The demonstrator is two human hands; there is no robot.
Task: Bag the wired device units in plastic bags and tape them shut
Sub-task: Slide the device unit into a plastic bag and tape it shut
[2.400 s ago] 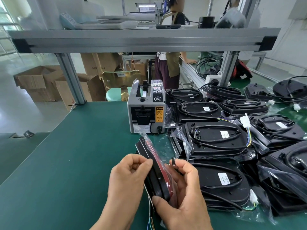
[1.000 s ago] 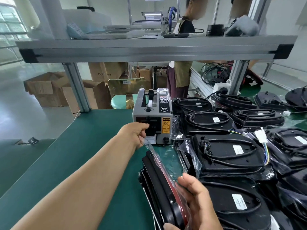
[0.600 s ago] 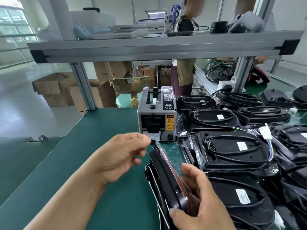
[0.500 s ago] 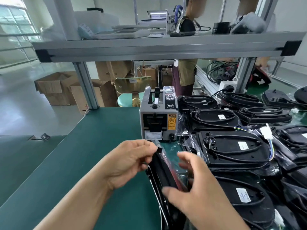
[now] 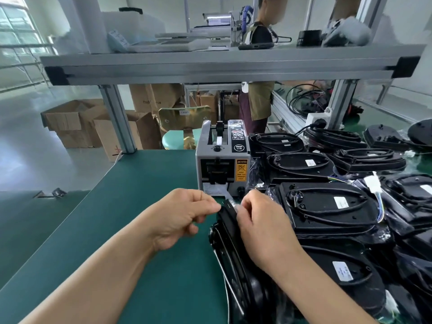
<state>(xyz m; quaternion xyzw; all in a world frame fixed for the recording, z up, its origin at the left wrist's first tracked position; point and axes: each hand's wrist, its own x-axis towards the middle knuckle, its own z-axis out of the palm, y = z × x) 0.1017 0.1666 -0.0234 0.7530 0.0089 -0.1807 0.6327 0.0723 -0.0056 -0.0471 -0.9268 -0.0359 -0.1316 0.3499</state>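
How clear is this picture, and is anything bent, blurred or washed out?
Head view: the wide lens splays the shelf posts; the window upper left is washed out; the left hand and right hand, pinching the unit's top, look slightly soft; the caution label is sharp.

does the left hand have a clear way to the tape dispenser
Probably yes: the left hand sits just before the tape dispenser, only bare mat between, though it pinches the bagged unit.

Our left hand [image 5: 180,218] and right hand [image 5: 261,228] pinch the top edge of the upright bagged unit [image 5: 228,232]. Clear plastic [image 5: 233,203] shows at the right fingertips. The tape dispenser [image 5: 222,164] stands just beyond them, and other bagged units [image 5: 327,206] lie to their right.
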